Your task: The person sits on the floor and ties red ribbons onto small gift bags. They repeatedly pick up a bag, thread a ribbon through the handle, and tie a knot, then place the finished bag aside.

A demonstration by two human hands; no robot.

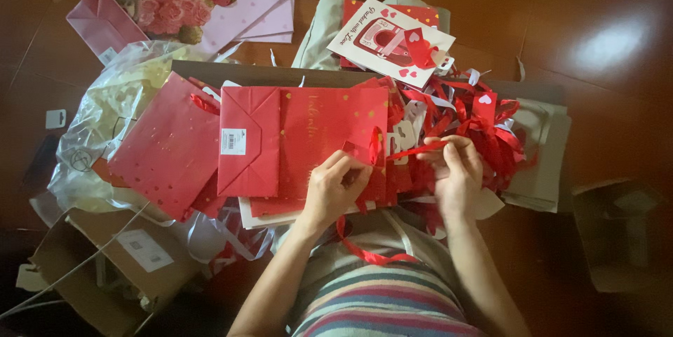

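Observation:
A flattened red gift bag (294, 137) with gold print lies across my lap on a stack of similar bags. My left hand (338, 186) pinches the bag's top edge near its red ribbon handle. My right hand (456, 169) grips a red ribbon (413, 149) stretched taut from the bag's mouth. A loose loop of red ribbon (368, 253) hangs below my left hand, over my striped shirt.
Another red bag with gold hearts (168, 148) lies left, over clear plastic wrap (105, 113). A tangle of red ribbon handles (484, 123) is on the right. A white and red bag (389, 39), a pink teddy-bear bag (189, 1), cardboard boxes (105, 267) and dark wooden floor surround me.

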